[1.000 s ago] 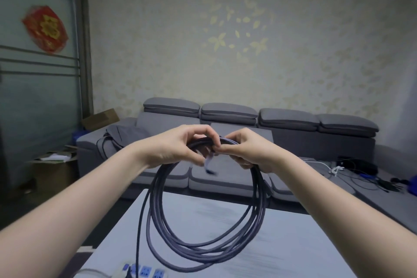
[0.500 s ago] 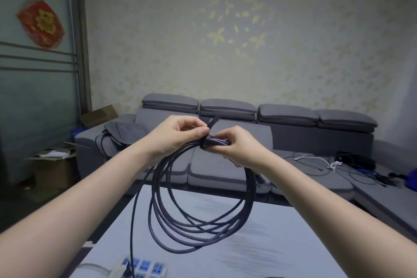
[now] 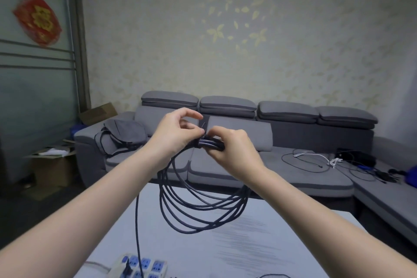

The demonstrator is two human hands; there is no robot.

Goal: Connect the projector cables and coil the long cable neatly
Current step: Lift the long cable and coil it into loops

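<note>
A long dark braided cable (image 3: 198, 212) hangs in several loops above the white table (image 3: 259, 244). Both hands hold the top of the coil in front of me. My right hand (image 3: 232, 153) grips the bundled strands from the right. My left hand (image 3: 173, 133) pinches the bundle from the left, where a thin strap end (image 3: 204, 127) sticks up beside a wrapped band on the strands. One strand of the cable (image 3: 137, 228) drops straight down to a white power strip (image 3: 140, 266) with blue sockets at the table's near edge. No projector is in view.
A grey sofa (image 3: 288, 119) runs behind the table, with a grey backpack (image 3: 121, 135) on its left seat and loose cables (image 3: 316, 158) on its right. Cardboard boxes (image 3: 52, 167) stand on the floor at left.
The hands have kept hold of the coil's top and worked the strap end around the bundle; it dangled below the hands, and now it sticks up. The loops swung slightly.
</note>
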